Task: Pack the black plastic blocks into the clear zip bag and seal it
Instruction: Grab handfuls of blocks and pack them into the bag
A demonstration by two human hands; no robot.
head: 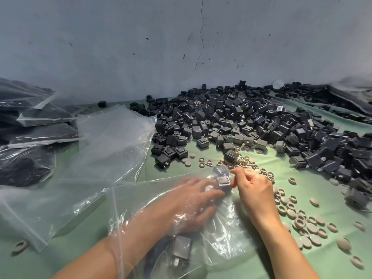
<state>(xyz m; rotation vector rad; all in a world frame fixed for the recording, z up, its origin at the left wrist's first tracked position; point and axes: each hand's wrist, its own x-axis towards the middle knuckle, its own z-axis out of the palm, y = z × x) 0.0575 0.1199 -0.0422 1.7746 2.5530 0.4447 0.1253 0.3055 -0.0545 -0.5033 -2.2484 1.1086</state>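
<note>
The clear zip bag (pixel 153 200) lies on the green cloth in front of me. My left hand (pixel 193 198) is inside it up to the forearm, fingers stretched out, fingertips against a black block (pixel 223 181) at the bag's far end. My right hand (pixel 251 188) is outside the bag and pinches that block through the film between thumb and forefinger. A second block (pixel 182 247) lies in the bag by my left wrist. The big heap of loose black blocks (pixel 241 121) spreads behind my hands.
Grey round caps and rings (pixel 306 222) are scattered right of my right hand. Empty clear bags (pixel 112 137) lie to the left, with filled bags (pixel 30 127) stacked at far left. A grey wall (pixel 181 47) closes the back.
</note>
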